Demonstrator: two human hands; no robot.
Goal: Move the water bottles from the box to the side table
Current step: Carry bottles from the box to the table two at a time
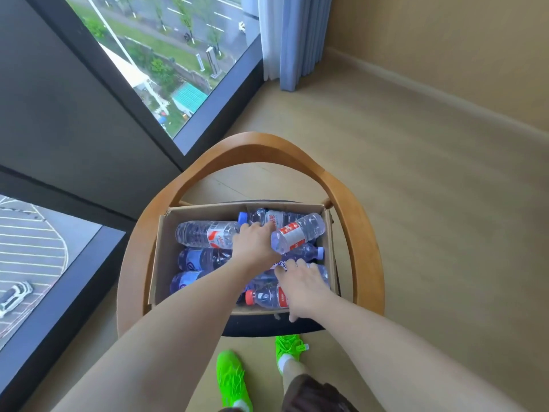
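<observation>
An open cardboard box sits on a chair seat and holds several clear water bottles lying on their sides. My left hand reaches into the middle of the box and grips the neck end of a red-labelled bottle, which is tilted up above the others. My right hand lies over the bottles at the box's near right, its fingers spread on a blue-labelled bottle and its thumb over the front wall. A red-capped bottle lies just left of that hand. The side table is not in view.
The box rests on a dark seat within the curved wooden back and arms of the chair. Floor-to-ceiling windows run along the left, and a curtain hangs in the far corner. Wooden floor spreads to the right. My green shoes stand before the chair.
</observation>
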